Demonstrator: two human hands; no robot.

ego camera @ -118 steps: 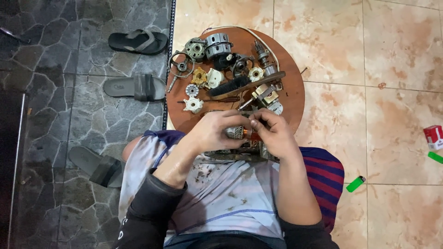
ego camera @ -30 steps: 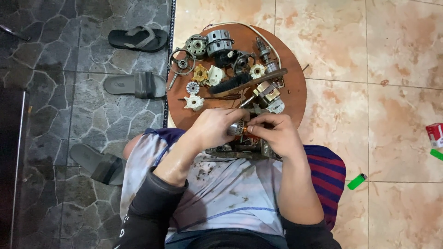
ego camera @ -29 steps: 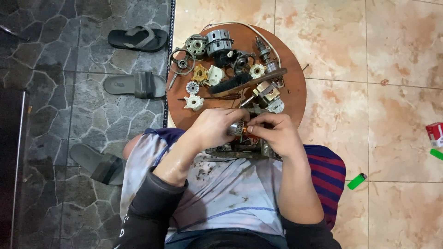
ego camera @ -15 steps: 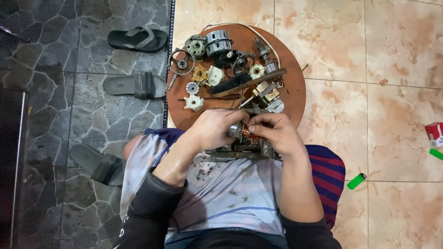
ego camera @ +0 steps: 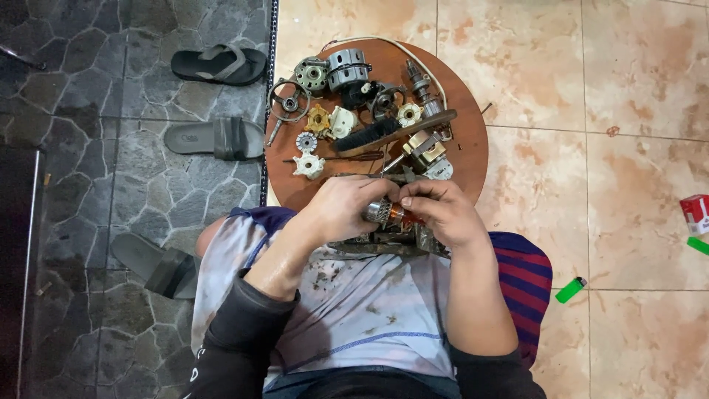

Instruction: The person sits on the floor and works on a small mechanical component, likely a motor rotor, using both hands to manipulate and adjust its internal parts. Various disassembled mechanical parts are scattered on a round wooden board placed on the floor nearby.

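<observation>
Motor armature (ego camera: 385, 213), one, copper-wound: clamped between left hand (ego camera: 346, 209) and right hand (ego camera: 441, 213). Round wooden board (ego camera: 473, 151), one. Sandals (ego camera: 219, 64), three. Green lighter (ego camera: 571, 290), one.

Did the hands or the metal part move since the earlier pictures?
Hardly. Both hands, left hand and right hand, still grip the motor part over the lap, shifting only slightly. The parts on the round board, sandals and green lighter stayed put.

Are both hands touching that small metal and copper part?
Touching. The head view shows the left hand and right hand wrapped around the motor part.
</observation>
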